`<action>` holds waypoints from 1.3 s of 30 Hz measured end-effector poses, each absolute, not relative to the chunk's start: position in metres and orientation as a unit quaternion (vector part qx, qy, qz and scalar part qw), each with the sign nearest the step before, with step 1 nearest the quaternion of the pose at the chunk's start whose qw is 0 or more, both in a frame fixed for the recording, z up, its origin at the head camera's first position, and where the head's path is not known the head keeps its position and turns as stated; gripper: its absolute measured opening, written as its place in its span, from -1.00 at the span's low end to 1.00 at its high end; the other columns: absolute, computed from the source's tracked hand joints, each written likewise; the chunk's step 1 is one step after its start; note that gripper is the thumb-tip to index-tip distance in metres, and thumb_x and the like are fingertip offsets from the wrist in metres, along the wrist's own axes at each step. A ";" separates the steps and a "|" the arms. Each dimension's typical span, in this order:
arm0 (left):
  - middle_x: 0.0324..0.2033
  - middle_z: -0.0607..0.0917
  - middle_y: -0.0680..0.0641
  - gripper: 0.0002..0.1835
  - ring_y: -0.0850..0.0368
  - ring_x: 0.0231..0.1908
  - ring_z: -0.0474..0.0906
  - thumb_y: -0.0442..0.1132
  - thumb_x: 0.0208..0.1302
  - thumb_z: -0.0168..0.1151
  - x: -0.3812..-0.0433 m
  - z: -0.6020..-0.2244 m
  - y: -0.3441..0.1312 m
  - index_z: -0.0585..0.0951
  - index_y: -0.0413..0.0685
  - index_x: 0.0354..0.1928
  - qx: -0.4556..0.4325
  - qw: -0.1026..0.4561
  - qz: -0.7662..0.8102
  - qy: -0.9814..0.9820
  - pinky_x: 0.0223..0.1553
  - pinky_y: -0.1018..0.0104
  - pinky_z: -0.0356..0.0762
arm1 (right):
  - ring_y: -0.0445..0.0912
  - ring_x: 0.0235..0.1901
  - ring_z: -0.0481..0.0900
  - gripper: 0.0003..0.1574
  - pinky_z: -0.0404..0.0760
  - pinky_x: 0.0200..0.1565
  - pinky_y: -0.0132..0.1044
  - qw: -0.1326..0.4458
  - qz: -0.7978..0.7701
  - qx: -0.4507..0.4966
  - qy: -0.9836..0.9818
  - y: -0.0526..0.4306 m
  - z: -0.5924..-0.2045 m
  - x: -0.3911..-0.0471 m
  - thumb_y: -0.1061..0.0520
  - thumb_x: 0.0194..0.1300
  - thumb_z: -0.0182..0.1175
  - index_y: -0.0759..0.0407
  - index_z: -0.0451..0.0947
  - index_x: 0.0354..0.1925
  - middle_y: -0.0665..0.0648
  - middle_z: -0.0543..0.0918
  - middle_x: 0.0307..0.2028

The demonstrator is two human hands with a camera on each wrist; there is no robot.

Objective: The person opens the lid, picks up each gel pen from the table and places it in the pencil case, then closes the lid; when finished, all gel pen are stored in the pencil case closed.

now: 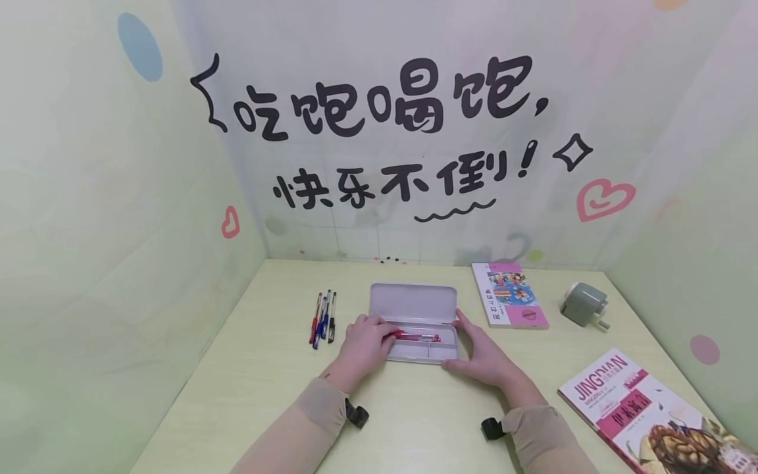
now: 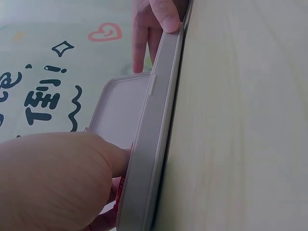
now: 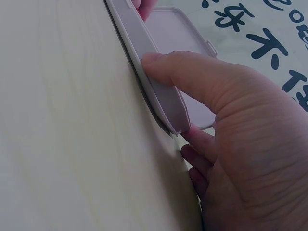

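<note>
A pencil case (image 1: 413, 303) lies on the table with its lid raised at the back. Inside its long compartment is a red pen (image 1: 422, 338). At the case's left end my left hand (image 1: 366, 341) reaches in, thumb and fingers pinching the pen's red end. My right hand (image 1: 481, 355) grips the right end of the case, thumb (image 3: 166, 67) on the front wall and fingers behind the corner. Seen from the left wrist, the front wall (image 2: 151, 130) hides part of the left fingers.
Several pens (image 1: 323, 320) with red, blue and black caps lie left of the case. At the back right are a pink-covered book (image 1: 510, 296) and a grey-green pencil sharpener (image 1: 583, 305) with a crank. A magazine (image 1: 651, 415) lies at the front right.
</note>
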State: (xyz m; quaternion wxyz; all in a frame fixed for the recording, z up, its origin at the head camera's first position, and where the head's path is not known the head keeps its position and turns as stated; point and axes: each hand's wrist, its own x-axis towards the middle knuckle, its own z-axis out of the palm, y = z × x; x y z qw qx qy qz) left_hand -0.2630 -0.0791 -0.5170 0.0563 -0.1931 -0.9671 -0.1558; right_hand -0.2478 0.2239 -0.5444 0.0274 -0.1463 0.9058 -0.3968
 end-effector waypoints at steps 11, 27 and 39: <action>0.18 0.76 0.00 -0.65 -0.04 0.11 0.59 -0.05 0.59 0.32 -0.264 -0.519 -0.079 0.76 0.21 0.32 -0.193 0.064 -0.180 -0.962 0.07 0.05 0.57 | 0.39 0.71 0.12 0.65 0.04 0.67 0.43 0.034 -0.403 -0.140 0.904 0.224 -0.546 -0.248 -0.28 0.17 0.64 0.18 -0.18 0.80 0.33 0.36 0.65; 0.21 0.78 -0.12 -0.63 -0.12 0.12 0.67 -0.08 0.53 0.37 -0.270 -0.514 -0.096 0.76 0.14 0.30 -0.154 0.121 -0.208 -0.958 0.22 -0.11 0.66 | 0.41 0.71 0.11 0.64 0.02 0.66 0.45 0.034 -0.406 -0.141 0.902 0.224 -0.543 -0.245 -0.27 0.17 0.63 0.20 -0.17 0.80 0.36 0.35 0.65; 0.30 0.71 -0.20 -0.58 -0.29 0.28 0.63 -0.10 0.56 0.31 -0.285 -0.516 -0.140 0.69 0.10 0.38 -0.023 0.129 -0.216 -0.968 0.30 -0.34 0.59 | 0.41 0.71 0.09 0.65 0.01 0.66 0.45 0.035 -0.404 -0.144 0.903 0.225 -0.545 -0.246 -0.28 0.17 0.63 0.19 -0.19 0.80 0.35 0.34 0.66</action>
